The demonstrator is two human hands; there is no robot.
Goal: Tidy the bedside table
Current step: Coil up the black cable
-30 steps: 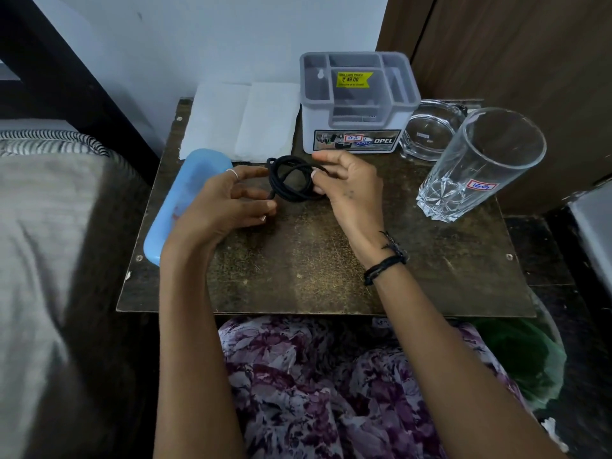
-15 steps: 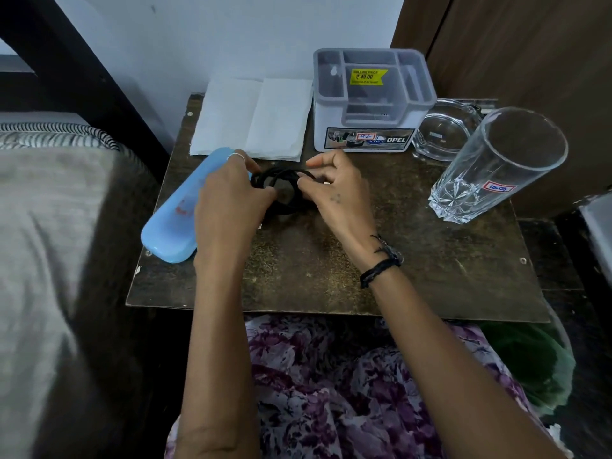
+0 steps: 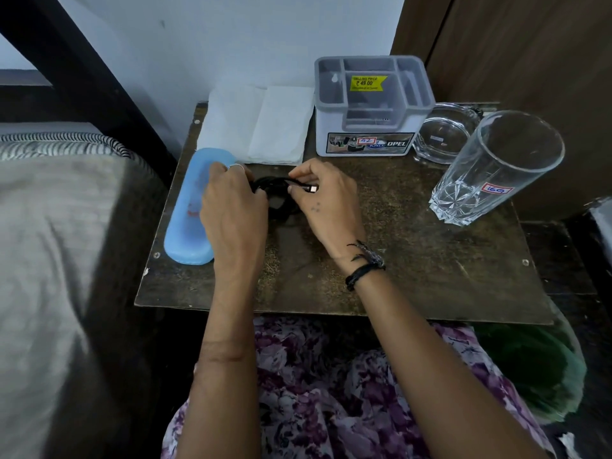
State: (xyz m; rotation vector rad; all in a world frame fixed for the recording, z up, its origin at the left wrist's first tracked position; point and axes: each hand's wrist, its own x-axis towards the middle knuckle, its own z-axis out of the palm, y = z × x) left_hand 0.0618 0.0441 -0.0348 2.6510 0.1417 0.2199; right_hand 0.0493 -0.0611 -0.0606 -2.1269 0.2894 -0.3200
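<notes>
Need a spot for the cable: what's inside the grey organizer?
The grey organizer shows open compartments with a yellow price sticker in the middle one. No other contents are visible; the compartment floors are partly hidden by the dividers.

Blue case (image 3: 188,207); black cable (image 3: 275,193); grey-white organiser (image 3: 371,104), yellow tag (image 3: 368,83); purple floral cloth (image 3: 331,392).

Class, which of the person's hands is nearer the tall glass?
Right. The right hand lies between the cable and the tall glass; the left hand is farther, beside the blue case.

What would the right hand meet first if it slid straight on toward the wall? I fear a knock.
Probably the folded white napkin; the right hand, pinching the black cable, points up-left. The grey organiser sits just right of that line.
</notes>
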